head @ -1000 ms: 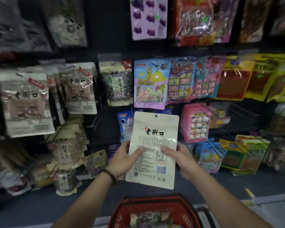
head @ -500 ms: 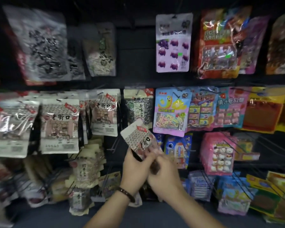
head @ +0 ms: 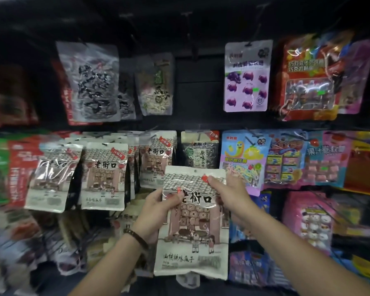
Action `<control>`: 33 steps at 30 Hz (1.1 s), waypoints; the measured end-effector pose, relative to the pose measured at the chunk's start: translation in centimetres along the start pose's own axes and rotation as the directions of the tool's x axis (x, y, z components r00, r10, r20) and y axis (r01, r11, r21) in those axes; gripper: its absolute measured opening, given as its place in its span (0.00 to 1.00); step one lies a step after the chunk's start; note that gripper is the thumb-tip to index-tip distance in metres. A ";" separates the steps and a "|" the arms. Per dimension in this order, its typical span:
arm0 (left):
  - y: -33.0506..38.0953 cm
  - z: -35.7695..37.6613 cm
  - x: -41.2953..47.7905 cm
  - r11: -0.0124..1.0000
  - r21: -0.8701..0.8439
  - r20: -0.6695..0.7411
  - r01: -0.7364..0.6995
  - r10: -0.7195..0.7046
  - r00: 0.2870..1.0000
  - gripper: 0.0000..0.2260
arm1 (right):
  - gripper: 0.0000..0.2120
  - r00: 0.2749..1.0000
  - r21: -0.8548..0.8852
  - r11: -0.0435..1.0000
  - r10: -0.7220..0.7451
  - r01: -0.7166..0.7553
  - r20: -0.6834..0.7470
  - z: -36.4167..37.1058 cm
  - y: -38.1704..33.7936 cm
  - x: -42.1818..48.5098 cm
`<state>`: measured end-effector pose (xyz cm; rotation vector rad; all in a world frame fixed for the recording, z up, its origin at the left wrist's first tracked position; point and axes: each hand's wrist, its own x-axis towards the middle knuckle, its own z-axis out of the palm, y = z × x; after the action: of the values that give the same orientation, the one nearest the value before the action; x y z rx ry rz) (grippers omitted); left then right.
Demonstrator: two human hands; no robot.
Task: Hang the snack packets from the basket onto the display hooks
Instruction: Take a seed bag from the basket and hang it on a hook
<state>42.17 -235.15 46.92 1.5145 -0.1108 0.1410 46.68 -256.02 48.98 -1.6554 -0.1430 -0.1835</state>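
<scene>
- Fingers [head: 176,197] of the left hand [head: 156,212] pinch the snack packet [head: 195,236] at its left edge. The thumb presses on the printed front and the other fingers are curled behind it.
- Fingertips [head: 210,180] of the right hand [head: 231,195] pinch the same packet at its upper right corner, beside a small red mark. How the fingers behind the film lie cannot be told.
- Between the two grips the packet hangs upright and face-on, pale with a grey tiled roof and a house drawing. It is held in the air in front of the rack, touching none of the hung goods.
- Just above the right fingertips, the hang hole [head: 194,171] sits in the middle of the packet's top edge, with nothing through it.
- Below the left thumb, a dark bracelet [head: 137,235] circles the left wrist.
- Up and left of the left fingers hang matching packets [head: 104,176] of the same design, several rows deep. The nearest row [head: 156,161] is just beyond the held packet's top left corner.
- Straight above the fingers hangs a dark seed packet [head: 200,152].
- Right of the right fingers, a blue and yellow candy packet [head: 242,154] hangs on a wire hook [head: 250,140], its lower edge behind the hand.
- Farther right and lower hangs a pink packet [head: 314,216].
- Well above the right fingers hangs a purple grape packet [head: 247,75], with a red packet [head: 308,77] beside it.
</scene>
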 end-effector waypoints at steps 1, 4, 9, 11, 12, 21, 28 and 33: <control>0.2 -0.3 0.2 1.000 0.004 -0.021 -0.005 0.005 1.000 0.11 | 0.05 1.000 0.039 0.999 -0.018 0.018 0.010 0.5 0.0 0.3; 0.8 -1.3 0.7 0.998 0.034 -0.110 -0.048 0.052 0.993 0.19 | 0.05 0.995 0.053 0.994 -0.095 0.095 0.011 2.4 -0.2 1.1; 2.4 -3.1 2.9 0.992 0.024 -0.285 -0.125 0.126 0.950 0.36 | 0.05 0.984 -0.006 0.985 -0.173 0.173 0.042 5.4 -3.0 2.1; 3.5 -4.0 3.8 0.990 0.020 -0.338 -0.141 0.139 0.931 0.40 | 0.09 0.987 -0.010 0.990 -0.142 0.143 0.077 6.6 -4.1 2.8; 4.0 -4.4 4.1 0.991 0.036 -0.353 -0.130 0.135 0.926 0.40 | 0.09 0.987 -0.018 0.991 -0.132 0.134 0.092 7.2 -4.2 3.5; 2.7 -10.4 9.7 0.999 0.035 -0.424 -0.040 0.052 0.904 0.39 | 0.13 0.993 -0.132 0.985 -0.107 0.113 0.048 14.5 -2.3 9.7; 3.6 -12.4 13.6 0.986 0.135 -0.463 -0.093 0.146 0.874 0.39 | 0.18 0.973 -0.175 0.957 -0.232 0.229 0.004 17.1 -2.3 13.3; 4.1 -12.6 15.0 0.961 0.265 -0.492 -0.074 0.201 0.847 0.35 | 0.09 0.956 -0.177 0.941 -0.293 0.287 -0.007 17.6 -2.3 14.3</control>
<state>56.17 -222.05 52.69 1.6564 0.2374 0.6955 60.86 -238.55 52.65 -1.7991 -0.3559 -0.4584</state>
